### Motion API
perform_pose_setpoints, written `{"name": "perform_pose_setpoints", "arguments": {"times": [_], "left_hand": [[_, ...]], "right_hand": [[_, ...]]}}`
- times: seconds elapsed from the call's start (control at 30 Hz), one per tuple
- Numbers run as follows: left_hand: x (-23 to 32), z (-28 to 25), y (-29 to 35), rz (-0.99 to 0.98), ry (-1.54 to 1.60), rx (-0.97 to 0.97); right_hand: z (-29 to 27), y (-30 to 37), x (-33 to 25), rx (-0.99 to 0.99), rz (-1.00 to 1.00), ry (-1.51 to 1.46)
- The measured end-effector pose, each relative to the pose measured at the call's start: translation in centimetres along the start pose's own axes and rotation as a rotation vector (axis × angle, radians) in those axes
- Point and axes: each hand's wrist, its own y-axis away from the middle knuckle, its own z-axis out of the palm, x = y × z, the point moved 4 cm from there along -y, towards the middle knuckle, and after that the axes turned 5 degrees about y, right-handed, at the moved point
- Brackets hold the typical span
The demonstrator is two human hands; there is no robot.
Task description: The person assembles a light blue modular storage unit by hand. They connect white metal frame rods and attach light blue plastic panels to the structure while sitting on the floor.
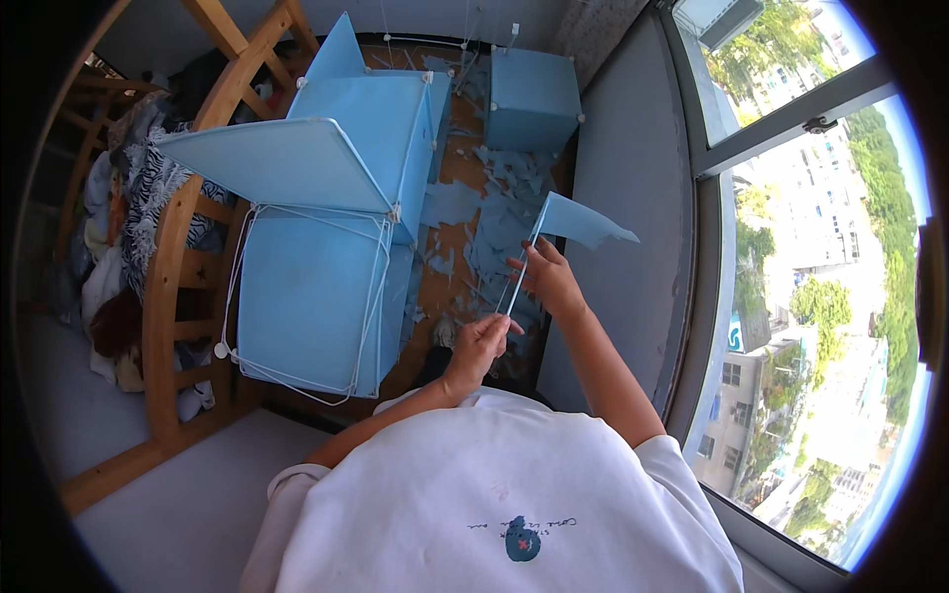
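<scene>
A thin white rod (518, 282) slants upward in front of me, between my two hands. A torn light-blue plastic sheet (585, 221) hangs from its upper end, with a ragged edge out to the right. The lower end of the rod is pinched in my left hand (476, 353). Higher up, my right hand (552, 279) grips the rod just below the blue sheet, fingers partly hidden behind it. Left of my hands stands a light-blue panel cube (306, 296), with white wire frames (368, 326) lying loosely over its top.
Torn blue scraps (494, 212) litter the wooden floor between the cubes and the wall. Further off stand another blue cube (534, 99) and a raised blue panel (287, 158). A wooden bed frame (168, 306) with heaped clothes is at left; a window (791, 296) is at right.
</scene>
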Motion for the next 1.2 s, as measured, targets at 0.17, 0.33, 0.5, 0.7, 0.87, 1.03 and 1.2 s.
{"name": "perform_pose_setpoints", "arguments": {"times": [0.17, 0.33, 0.5, 0.7, 0.87, 1.03, 1.2], "left_hand": [[0.1, 0.2, 0.7, -0.059, 0.045, -0.107], [0.4, -0.4, 1.2, -0.139, -0.007, -0.168], [-1.8, -1.3, -0.3, -0.139, -0.215, 0.032], [-1.3, -1.8, -2.3, 0.010, -0.462, 0.185], [-1.0, -2.1, -1.7, 0.150, -0.459, 0.222], [-0.9, -2.0, -0.7, 0.078, -0.368, 0.167], [-0.7, -2.0, -0.5, 0.049, -0.308, 0.131]], "right_hand": [[-1.8, -2.8, -0.1, 0.049, -0.034, -0.400], [-4.0, -4.8, 1.0, -0.007, -0.038, -0.431], [-0.9, -1.6, 0.7, 0.058, -0.010, -0.251], [1.2, 1.1, 0.0, -0.006, -0.071, -0.142], [0.4, 1.2, -1.5, -0.001, -0.133, -0.335], [-0.3, 0.6, -2.8, -0.048, -0.181, -0.298], [-1.1, -0.1, -3.2, -0.024, -0.275, -0.195]]}}
